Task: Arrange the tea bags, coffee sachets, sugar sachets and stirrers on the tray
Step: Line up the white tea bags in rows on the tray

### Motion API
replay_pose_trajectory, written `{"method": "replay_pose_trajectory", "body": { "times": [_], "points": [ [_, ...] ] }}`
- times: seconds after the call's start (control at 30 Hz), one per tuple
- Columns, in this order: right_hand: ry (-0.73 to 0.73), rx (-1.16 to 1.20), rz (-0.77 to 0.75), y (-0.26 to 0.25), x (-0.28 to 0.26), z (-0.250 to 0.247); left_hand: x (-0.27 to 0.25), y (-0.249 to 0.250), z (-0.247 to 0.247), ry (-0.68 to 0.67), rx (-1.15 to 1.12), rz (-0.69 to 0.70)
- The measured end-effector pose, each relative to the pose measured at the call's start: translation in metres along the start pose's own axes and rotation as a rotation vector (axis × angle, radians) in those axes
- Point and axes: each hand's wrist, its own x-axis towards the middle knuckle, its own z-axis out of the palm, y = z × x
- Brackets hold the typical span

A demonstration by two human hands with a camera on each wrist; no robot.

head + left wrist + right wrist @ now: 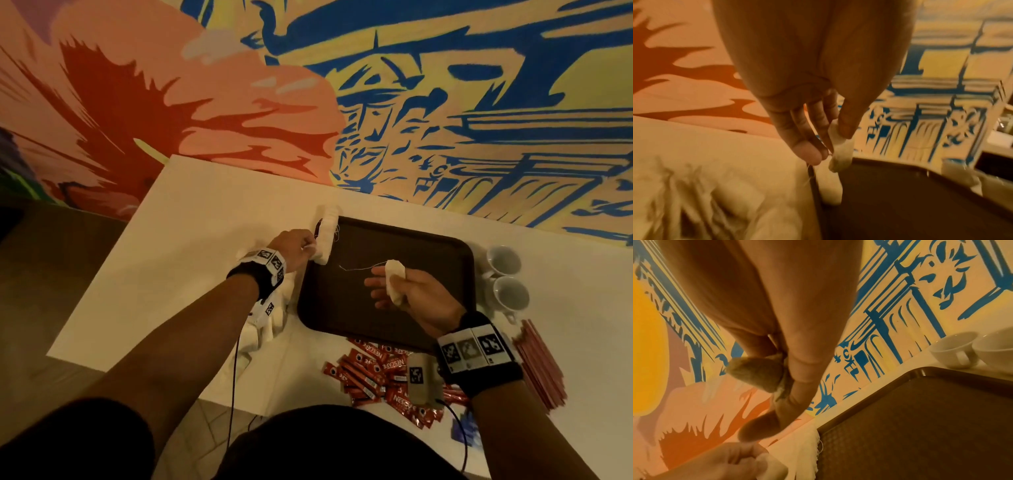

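1. loading tea bags onto the tray [387, 329] is the step in hand; the tray floor is lying bare apart from a row of tea bags [327, 233] standing along the tray's far left edge.
2. the left hand [294, 248] is pinching one tea bag [322, 255] between thumb and fingers at the near end of that row, at the tray's left rim.
3. the right hand [414, 294] is hovering over the tray's centre, gripping a second tea bag [394, 281] between thumb and fingers, its string [359, 267] trailing loose toward the row.
4. the coffee sachets [376, 373] are lying heaped just off the tray's near edge; the stirrers [539, 363] are lying off its near right corner.
5. judgement: the next move is calling for seating the left bag flush against the row, then carrying the right bag across without snagging its string.
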Motion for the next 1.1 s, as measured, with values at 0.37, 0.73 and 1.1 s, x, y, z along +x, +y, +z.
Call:
{"method": "replay_pose_trajectory", "body": {
  "times": [0.37, 0.73, 1.1],
  "points": [
    [0.088, -0.069, -0.026, 0.004, -0.001, 0.004, 0.054, -0.019, 0.038, -0.230, 0.359, 0.043],
    [0.111, -0.079, -0.013, 0.009, -0.003, 0.005, 0.060, -0.018, 0.042, 0.038, 0.246, 0.015],
    [0.115, -0.060, -0.009, 0.013, -0.006, 0.009, 0.033, -0.021, 0.068, -0.049, 0.450, 0.050]
  ]
}}
